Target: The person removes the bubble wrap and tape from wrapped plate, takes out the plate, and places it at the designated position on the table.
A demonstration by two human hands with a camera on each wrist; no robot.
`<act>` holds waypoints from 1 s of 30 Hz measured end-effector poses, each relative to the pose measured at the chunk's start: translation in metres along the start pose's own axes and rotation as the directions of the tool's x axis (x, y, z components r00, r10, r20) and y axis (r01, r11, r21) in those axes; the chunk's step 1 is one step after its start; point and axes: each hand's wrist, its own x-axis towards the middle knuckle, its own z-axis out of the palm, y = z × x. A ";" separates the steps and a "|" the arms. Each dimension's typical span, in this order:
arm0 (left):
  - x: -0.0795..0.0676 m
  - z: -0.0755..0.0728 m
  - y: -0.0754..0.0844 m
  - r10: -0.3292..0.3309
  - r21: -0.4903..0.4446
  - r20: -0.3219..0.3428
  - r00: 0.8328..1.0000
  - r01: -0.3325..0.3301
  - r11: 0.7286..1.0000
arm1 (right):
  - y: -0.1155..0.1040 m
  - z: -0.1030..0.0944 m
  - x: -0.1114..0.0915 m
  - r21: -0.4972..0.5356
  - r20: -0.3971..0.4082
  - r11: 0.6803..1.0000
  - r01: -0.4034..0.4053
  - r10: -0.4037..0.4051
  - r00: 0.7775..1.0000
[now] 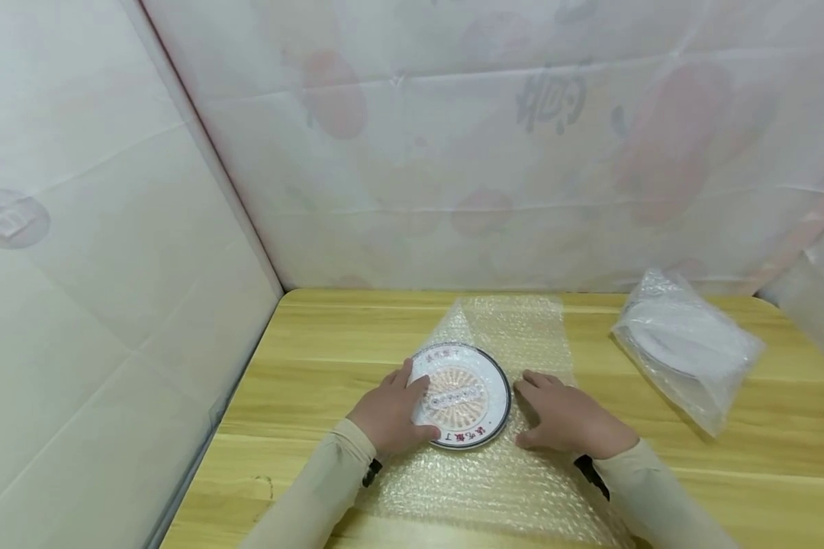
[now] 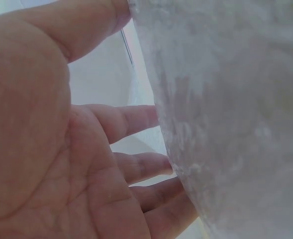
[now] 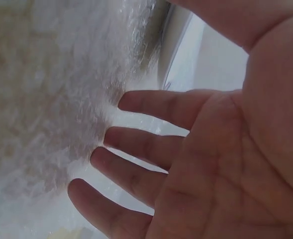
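A round white plate [image 1: 453,395] with a dark rim line, red characters and an orange radiating pattern lies face up on a sheet of bubble wrap [image 1: 481,492]. My left hand [image 1: 391,408] rests at the plate's left side, its thumb and fingertips over the rim. In the left wrist view, its fairly straight fingers [image 2: 136,119] meet the edge of the clear wrap. To the right of the plate, my right hand [image 1: 573,415] touches the wrap with spread fingertips. Those fingers [image 3: 151,107] appear extended in the right wrist view, with nothing gripped.
On the right part of the wooden table [image 1: 316,374] lies a clear bubble-wrap bag [image 1: 687,339] with white plates inside. Printed fabric walls [image 1: 412,168] stand behind the table and along its left side.
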 end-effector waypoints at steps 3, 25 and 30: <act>0.000 0.001 0.001 -0.002 -0.010 0.003 1.000 0.002 1.000 | 0.000 -0.002 -0.001 0.009 0.009 1.000 -0.006 0.006 1.000; -0.004 0.005 0.005 0.017 0.010 -0.010 1.000 -0.017 1.000 | -0.014 -0.002 0.002 -0.040 0.002 0.999 -0.035 0.035 0.999; -0.007 0.002 0.004 0.042 0.043 0.034 0.999 -0.043 0.998 | -0.011 -0.004 0.003 -0.075 0.008 0.997 -0.020 0.021 1.000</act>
